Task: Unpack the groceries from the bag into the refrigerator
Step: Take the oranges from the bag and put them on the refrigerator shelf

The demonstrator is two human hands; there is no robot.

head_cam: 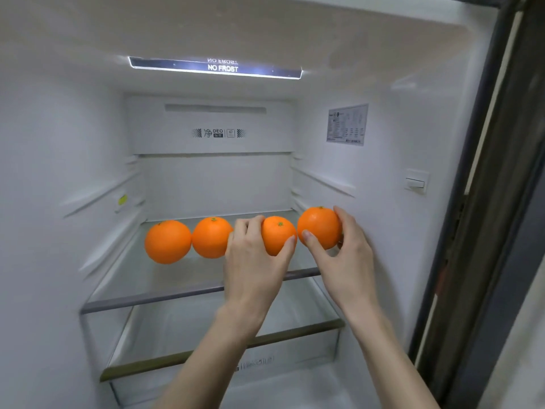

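**Four oranges in a row on the fridge shelf**

So there's a row of four oranges running left to right across the glass shelf (153,278), all with the green stem end up. Round things, so no real long axis, but the row itself runs parallel to the shelf's front edge.

Left orange (167,241) and second orange (211,237) sit touching each other, nobody holding them. Left hand (254,261) is curled around the third orange (277,235), thumb on its right side, fingers behind its left. Right hand (348,249) grips the fourth orange (319,227), thumb in front, fingers wrapped over the right side; it's close to the right wall and looks a bit higher than the rest.

Plenty of free shelf in front of the row, some behind too. Drawer (224,361) below.
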